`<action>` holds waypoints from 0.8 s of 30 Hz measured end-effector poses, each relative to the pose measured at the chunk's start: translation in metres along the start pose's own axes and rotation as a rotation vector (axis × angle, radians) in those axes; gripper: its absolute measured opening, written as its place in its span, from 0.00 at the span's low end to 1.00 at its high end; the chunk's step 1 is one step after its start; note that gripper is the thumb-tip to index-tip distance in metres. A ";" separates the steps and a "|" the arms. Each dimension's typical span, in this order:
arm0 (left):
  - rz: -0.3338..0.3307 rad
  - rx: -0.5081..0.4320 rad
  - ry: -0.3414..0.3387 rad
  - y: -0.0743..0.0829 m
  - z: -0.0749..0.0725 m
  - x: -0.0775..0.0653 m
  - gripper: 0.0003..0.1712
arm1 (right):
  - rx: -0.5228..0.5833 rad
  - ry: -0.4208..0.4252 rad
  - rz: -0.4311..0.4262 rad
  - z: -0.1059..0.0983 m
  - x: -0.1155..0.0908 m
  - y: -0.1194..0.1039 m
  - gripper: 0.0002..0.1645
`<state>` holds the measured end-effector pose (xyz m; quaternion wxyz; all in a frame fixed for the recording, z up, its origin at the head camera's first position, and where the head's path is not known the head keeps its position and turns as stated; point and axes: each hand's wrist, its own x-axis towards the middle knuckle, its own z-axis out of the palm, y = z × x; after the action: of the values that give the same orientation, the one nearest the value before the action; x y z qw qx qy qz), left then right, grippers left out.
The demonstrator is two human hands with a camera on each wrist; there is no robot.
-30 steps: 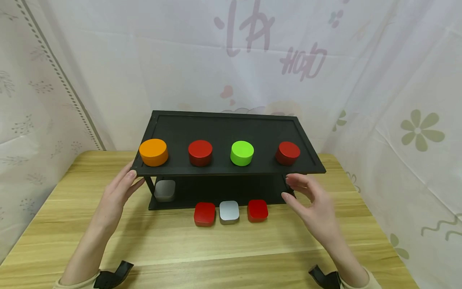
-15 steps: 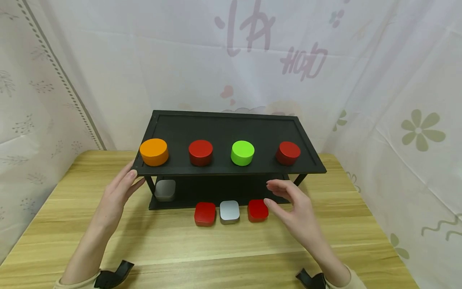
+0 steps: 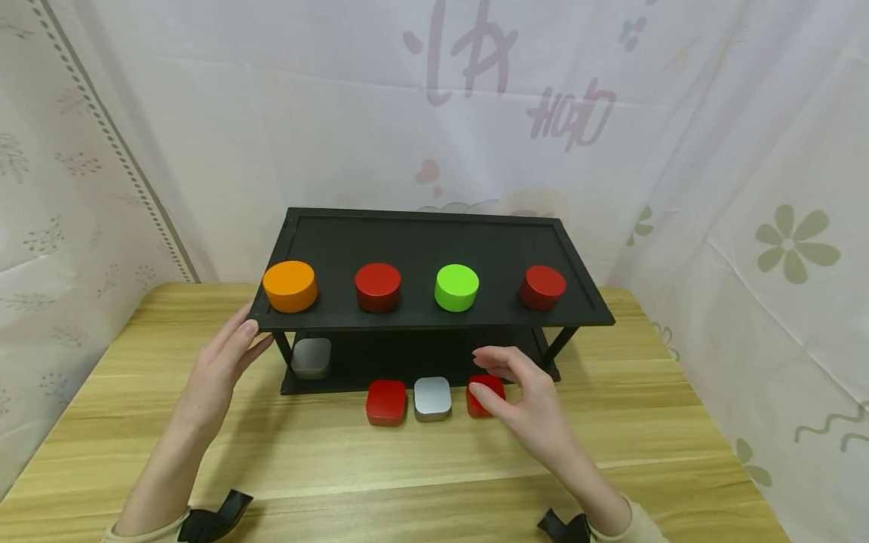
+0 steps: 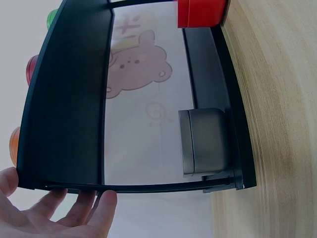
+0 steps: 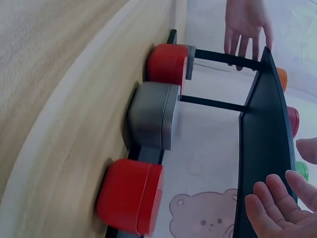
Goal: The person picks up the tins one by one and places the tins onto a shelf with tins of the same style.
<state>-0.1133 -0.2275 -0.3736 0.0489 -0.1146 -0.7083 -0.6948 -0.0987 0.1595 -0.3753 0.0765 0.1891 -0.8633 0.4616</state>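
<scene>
A black two-tier shelf (image 3: 421, 241) stands on the table. At its front left corner my left hand (image 3: 220, 358) grips the top board, thumb at the corner and fingers along the side. My right hand (image 3: 529, 403) hovers in front of the shelf, fingers gently bent, with nothing between thumb and fingertips. It partly covers the rightmost red square lidded box (image 3: 477, 409) in the head view. A silver square box (image 3: 431, 396) and another red square box (image 3: 386, 402) line up to its left at the shelf's front edge. A grey square box (image 4: 208, 141) sits on the lower tier's left end.
On the top board stand an orange round box (image 3: 290, 286), a red round box (image 3: 377, 286), a green round box (image 3: 456, 287) and a second red round box (image 3: 541, 287). A printed white cloth (image 3: 339, 113) hangs behind the wooden table (image 3: 326, 483).
My right hand has moved left from the shelf's right post to over the rightmost red square box. My left hand keeps its hold on the shelf, and the boxes have not moved.
</scene>
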 end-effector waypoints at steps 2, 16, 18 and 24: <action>-0.002 -0.001 0.001 0.000 0.000 0.000 0.26 | 0.003 -0.009 0.008 0.003 0.000 -0.001 0.24; -0.004 0.017 0.000 -0.001 0.000 0.000 0.26 | 0.029 -0.051 0.005 0.020 0.001 0.000 0.24; -0.001 0.014 -0.001 -0.001 0.000 0.000 0.26 | 0.023 -0.051 0.001 0.022 0.001 0.000 0.24; 0.009 0.003 -0.001 -0.002 -0.001 0.000 0.26 | 0.004 -0.072 -0.002 0.029 0.004 -0.001 0.24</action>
<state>-0.1140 -0.2285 -0.3754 0.0517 -0.1181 -0.7089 -0.6934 -0.1005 0.1341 -0.3892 0.0453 0.2069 -0.8643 0.4563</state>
